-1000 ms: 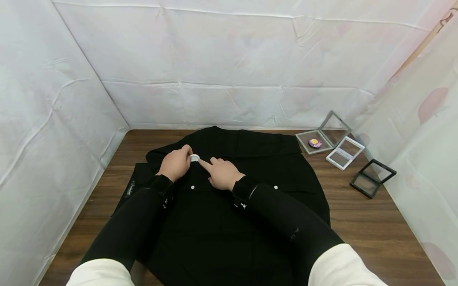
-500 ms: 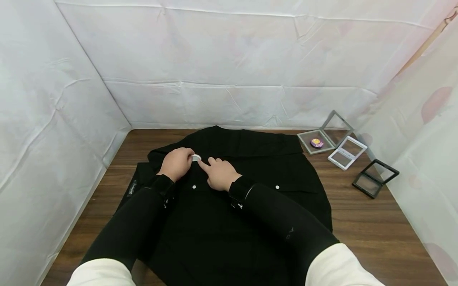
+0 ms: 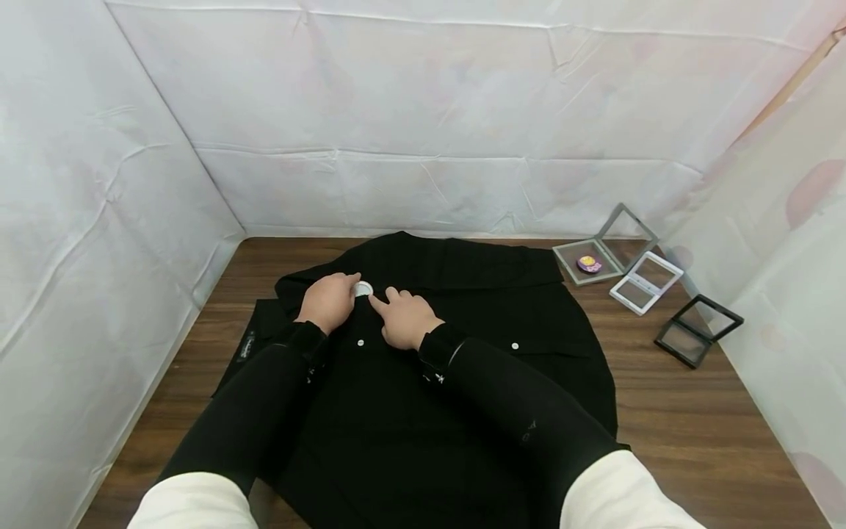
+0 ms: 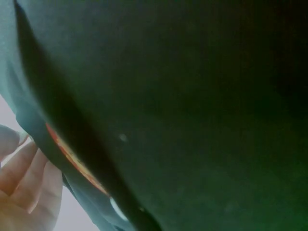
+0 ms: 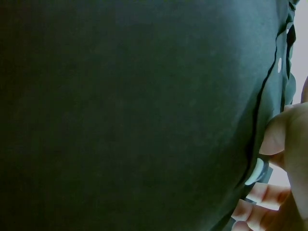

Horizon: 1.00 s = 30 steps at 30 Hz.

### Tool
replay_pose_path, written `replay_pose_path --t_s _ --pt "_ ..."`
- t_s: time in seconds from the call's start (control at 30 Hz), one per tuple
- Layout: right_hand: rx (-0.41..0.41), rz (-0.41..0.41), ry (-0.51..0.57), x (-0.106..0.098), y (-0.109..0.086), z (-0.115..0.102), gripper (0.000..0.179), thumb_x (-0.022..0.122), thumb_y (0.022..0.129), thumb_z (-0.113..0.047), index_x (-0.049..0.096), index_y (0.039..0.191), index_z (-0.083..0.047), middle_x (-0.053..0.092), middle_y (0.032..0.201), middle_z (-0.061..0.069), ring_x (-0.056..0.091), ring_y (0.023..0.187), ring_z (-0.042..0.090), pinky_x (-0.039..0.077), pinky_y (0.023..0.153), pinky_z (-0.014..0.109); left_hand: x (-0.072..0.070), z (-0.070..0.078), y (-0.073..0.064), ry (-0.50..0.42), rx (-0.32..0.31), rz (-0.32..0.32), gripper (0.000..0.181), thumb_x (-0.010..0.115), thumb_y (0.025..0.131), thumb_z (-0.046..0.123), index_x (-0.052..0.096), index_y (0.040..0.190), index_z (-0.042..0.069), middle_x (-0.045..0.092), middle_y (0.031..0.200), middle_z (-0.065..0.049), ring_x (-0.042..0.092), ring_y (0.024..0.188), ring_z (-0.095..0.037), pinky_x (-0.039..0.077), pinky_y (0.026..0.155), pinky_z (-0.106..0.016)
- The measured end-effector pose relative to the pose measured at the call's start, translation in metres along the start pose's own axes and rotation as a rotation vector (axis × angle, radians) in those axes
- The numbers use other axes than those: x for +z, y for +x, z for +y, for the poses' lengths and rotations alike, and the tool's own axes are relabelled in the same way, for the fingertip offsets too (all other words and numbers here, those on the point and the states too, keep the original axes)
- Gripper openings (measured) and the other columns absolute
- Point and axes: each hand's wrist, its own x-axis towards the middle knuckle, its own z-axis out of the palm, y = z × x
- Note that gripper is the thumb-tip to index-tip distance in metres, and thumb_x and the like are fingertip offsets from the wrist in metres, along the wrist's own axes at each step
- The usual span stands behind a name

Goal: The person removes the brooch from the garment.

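A black button-up shirt (image 3: 423, 397) lies spread over the table. On its upper left part is a small round badge (image 3: 363, 289), showing white in the head view. In the left wrist view the badge's red-orange edge (image 4: 77, 161) shows in a fold of cloth. My left hand (image 3: 328, 302) pinches the badge from its left side, with the fingertips partly hidden. From the right, my right hand (image 3: 406, 319) reaches it with the index finger stretched out to its edge. In the right wrist view, thumb and fingertips lie either side of the white piece (image 5: 255, 172).
To the right of the shirt stand several opened clear-windowed cases: a grey-framed case (image 3: 588, 278) with a purple and yellow badge (image 3: 589, 264) in it, a white case (image 3: 646, 283) and a black case (image 3: 698, 330). White sheeting (image 3: 423, 110) walls in the wooden table (image 3: 700, 433).
The badge tilts a little so more of its white side shows. Both hands stay at it with only slight finger movement, and the whole view shifts slightly.
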Motion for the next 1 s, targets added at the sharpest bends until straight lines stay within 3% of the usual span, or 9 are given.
replay_pose_path --t_s 0.17,0.3,0.5,0.6,0.77,1.0 --pt "0.017 -0.003 0.032 -0.004 0.0 0.001 0.06 0.049 0.107 -0.03 0.03 0.164 -0.027 0.046 0.141 0.008 0.054 0.105 0.022 0.049 0.078 0.029 0.003 0.0 0.005 0.042 -0.023 0.039 0.036 0.058 0.107 0.014 0.059 0.141 0.006 0.068 0.119 -0.018 0.067 0.094 -0.034 0.055 0.078 -0.046" --pt "0.015 -0.002 0.05 -0.003 0.001 0.003 0.058 0.047 0.107 -0.029 0.033 0.163 -0.025 0.047 0.135 0.007 0.05 0.096 0.02 0.047 0.073 0.027 0.006 -0.001 0.007 0.074 -0.009 0.021 0.027 0.06 0.105 0.013 0.064 0.131 0.006 0.069 0.111 -0.016 0.067 0.093 -0.032 0.055 0.08 -0.047" --pt "0.017 -0.013 0.067 -0.001 0.005 0.002 0.058 0.047 0.107 -0.029 0.033 0.164 -0.026 0.046 0.127 0.005 0.048 0.09 0.019 0.046 0.068 0.027 0.009 -0.011 0.004 0.171 0.098 0.023 0.028 0.054 0.107 0.01 0.07 0.129 0.006 0.061 0.132 -0.02 0.056 0.123 -0.038 0.046 0.104 -0.052" --pt "0.023 -0.019 0.076 -0.001 0.006 0.002 0.057 0.046 0.108 -0.03 0.032 0.164 -0.026 0.046 0.127 0.005 0.048 0.09 0.019 0.046 0.069 0.028 0.007 -0.014 0.002 0.152 0.108 -0.046 0.033 0.051 0.107 0.012 0.067 0.135 0.006 0.054 0.144 -0.023 0.046 0.137 -0.041 0.035 0.116 -0.054" --pt "0.023 -0.025 0.097 0.0 0.006 0.003 0.057 0.047 0.108 -0.03 0.033 0.163 -0.026 0.046 0.131 0.007 0.049 0.094 0.02 0.047 0.073 0.029 0.002 -0.018 -0.002 0.035 0.055 -0.221 0.049 0.058 0.106 0.024 0.051 0.153 0.01 0.045 0.156 -0.023 0.039 0.145 -0.04 0.029 0.12 -0.055" --pt "0.023 -0.023 0.104 0.001 0.007 0.004 0.057 0.047 0.108 -0.031 0.033 0.163 -0.026 0.046 0.137 0.007 0.053 0.103 0.021 0.049 0.079 0.031 0.001 -0.028 -0.006 -0.026 0.044 -0.33 0.077 0.066 0.1 0.048 0.036 0.162 0.016 0.027 0.166 -0.02 0.022 0.153 -0.04 0.023 0.122 -0.058"
